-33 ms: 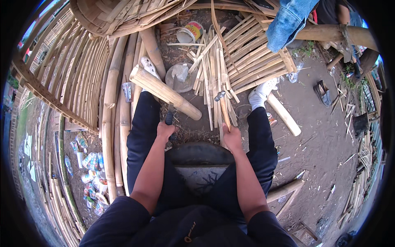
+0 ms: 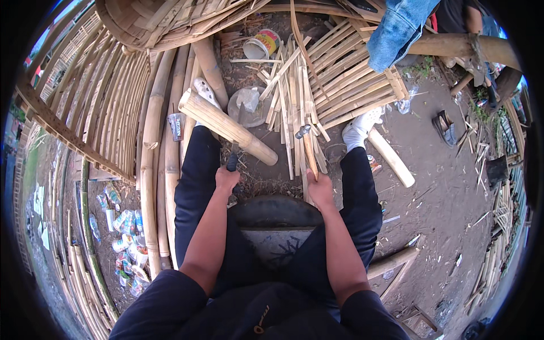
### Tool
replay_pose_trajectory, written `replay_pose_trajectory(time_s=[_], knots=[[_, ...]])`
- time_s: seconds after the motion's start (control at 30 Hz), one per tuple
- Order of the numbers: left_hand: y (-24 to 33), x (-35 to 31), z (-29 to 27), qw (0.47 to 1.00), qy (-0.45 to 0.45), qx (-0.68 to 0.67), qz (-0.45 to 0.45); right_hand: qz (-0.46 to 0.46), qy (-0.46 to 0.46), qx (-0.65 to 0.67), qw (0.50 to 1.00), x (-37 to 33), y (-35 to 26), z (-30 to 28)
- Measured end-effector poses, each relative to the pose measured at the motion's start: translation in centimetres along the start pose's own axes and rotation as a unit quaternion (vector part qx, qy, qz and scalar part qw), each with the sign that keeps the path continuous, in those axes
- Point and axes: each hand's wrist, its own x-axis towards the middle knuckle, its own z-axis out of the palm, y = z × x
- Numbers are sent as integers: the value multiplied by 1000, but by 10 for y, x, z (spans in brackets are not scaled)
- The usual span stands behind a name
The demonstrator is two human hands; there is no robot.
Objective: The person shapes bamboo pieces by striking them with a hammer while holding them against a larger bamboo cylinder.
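— Between his knees, right hand point(image 2: 320, 190) has its fingers clamped on the hammer point(image 2: 307, 148); left hand point(image 2: 226, 178) grips a dark handle point(image 2: 232, 162).
— A glancing blow could catch that left hand.

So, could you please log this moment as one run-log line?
left hand: grips dark handle | right hand: grips hammer, head up | between knees: bamboo log, split strips
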Motion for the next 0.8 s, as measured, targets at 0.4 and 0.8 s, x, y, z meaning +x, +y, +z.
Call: replay_pose_trajectory(time_s=[0.4,0.8], knots=[[67,-45,-3,944,-1,304,129,-15,-28,-20,999,14,-3,1],[63,-35,-2,932,-24,342,116,-54,-21,-47,997,24,-9,5]])
